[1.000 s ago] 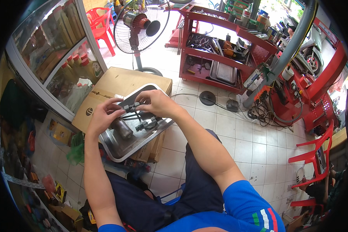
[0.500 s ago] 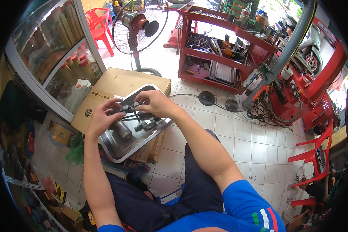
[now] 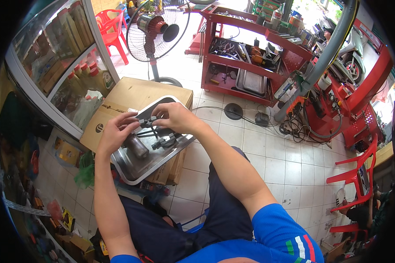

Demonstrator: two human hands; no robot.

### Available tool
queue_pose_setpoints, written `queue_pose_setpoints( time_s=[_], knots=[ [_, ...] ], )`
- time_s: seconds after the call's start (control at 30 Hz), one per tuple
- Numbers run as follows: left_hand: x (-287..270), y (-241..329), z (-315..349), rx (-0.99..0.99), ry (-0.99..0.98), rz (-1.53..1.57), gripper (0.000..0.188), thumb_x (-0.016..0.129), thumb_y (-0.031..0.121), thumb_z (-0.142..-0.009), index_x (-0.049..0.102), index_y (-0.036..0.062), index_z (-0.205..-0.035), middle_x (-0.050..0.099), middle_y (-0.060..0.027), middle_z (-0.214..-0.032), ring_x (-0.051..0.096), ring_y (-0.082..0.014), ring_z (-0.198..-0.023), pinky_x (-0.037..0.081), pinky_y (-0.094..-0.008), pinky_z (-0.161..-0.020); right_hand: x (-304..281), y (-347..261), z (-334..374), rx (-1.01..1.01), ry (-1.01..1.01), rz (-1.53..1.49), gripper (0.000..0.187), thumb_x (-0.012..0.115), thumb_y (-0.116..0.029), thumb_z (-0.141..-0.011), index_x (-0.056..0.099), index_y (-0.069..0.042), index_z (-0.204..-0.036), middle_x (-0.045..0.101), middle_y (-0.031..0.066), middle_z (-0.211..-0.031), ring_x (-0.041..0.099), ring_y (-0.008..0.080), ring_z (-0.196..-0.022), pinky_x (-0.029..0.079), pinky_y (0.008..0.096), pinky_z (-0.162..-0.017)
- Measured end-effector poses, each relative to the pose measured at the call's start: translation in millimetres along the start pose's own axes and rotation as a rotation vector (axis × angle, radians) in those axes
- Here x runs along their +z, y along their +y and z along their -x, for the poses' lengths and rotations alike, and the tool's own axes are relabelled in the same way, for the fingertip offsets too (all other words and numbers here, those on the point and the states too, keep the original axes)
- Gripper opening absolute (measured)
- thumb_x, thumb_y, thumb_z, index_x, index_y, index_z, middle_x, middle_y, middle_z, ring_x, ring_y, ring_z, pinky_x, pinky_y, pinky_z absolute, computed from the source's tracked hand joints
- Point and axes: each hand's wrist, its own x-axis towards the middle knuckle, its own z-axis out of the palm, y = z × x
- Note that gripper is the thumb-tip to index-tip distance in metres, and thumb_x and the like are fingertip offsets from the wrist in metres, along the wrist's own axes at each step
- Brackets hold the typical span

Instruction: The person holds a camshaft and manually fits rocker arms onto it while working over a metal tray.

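Observation:
Above a shallow metal tray (image 3: 139, 179), both hands pinch a small dark metal part (image 3: 148, 122) with thick stepped sections, its exact kind too small to tell. My left hand (image 3: 114, 135) has thumb and fingers at its left end. At its right end, my right hand (image 3: 180, 118) closes its fingertips. Beneath them a grey-brown metal cylinder (image 3: 137, 147) with a rounded end lies in the tray. To its right rests another dark metal piece (image 3: 166, 141) with a block-like body. Thin dark rods (image 3: 150, 133) show between the two.
The tray sits on cardboard boxes (image 3: 134, 90) beside a glass cabinet (image 3: 59, 65). A standing fan (image 3: 156, 33) and a red tool cart (image 3: 241, 61) are beyond. Cables (image 3: 296, 129) lie by a grey post (image 3: 320, 65). Red chairs (image 3: 357, 177) stand right, near another person (image 3: 366, 212).
The small metal part has turned or shifted very slightly between my fingertips. Both hands stay over the tray, and the view has moved a little.

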Motion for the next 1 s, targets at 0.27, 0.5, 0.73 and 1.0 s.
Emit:
queue_pose_setpoints(
  time_s=[0.27, 0.5, 0.73, 1.0],
  knots=[
    [-1.4, -0.5, -1.9, -0.019, 0.02, -0.062, 0.04, 0.078, 0.005, -0.087, 0.068, 0.0039, -0.125, 0.071, -0.0062, -0.1, 0.067, -0.0149, -0.095, 0.053, -0.0303, -0.091, 0.7, 2.1, -0.5, 0.004, 0.01, 0.02, 0.029, 0.079, -0.017, -0.086, 0.071, 0.0, -0.107, 0.075, 0.0153, -0.095, 0.072, 0.0225, -0.086, 0.057, 0.0339, -0.078],
    [4.3, 1.2, 0.2, 0.114, 0.019, -0.124, 0.04, 0.076, 0.007, -0.089, 0.066, 0.0026, -0.127, 0.07, -0.0064, -0.102, 0.067, -0.0141, -0.096, 0.054, -0.0294, -0.09, -0.4, 2.1, -0.9, 0.011, 0.012, 0.025, 0.028, 0.078, -0.017, -0.087, 0.071, 0.001, -0.108, 0.074, 0.0157, -0.096, 0.072, 0.023, -0.088, 0.057, 0.0344, -0.078],
    [6.0, 2.7, 0.6, 0.074, 0.032, -0.092, 0.04, 0.076, 0.006, -0.089, 0.066, 0.0036, -0.128, 0.07, -0.0067, -0.102, 0.067, -0.0146, -0.098, 0.053, -0.0304, -0.091, 0.0, 0.3, 0.3, 0.0, 0.024, 0.04, 0.029, 0.078, -0.018, -0.086, 0.071, 0.001, -0.107, 0.075, 0.0167, -0.096, 0.073, 0.0241, -0.088, 0.057, 0.0352, -0.079],
    [-0.2, 2.5, -0.7, -0.07, -0.002, -0.017, 0.043, 0.078, 0.006, -0.086, 0.066, 0.003, -0.127, 0.07, -0.0063, -0.1, 0.067, -0.0149, -0.098, 0.053, -0.0307, -0.091, 0.1, -0.3, 0.7, 0.005, 0.012, 0.037, 0.03, 0.078, -0.019, -0.087, 0.07, 0.001, -0.108, 0.075, 0.0171, -0.095, 0.073, 0.0248, -0.087, 0.057, 0.0352, -0.08]
  ],
)
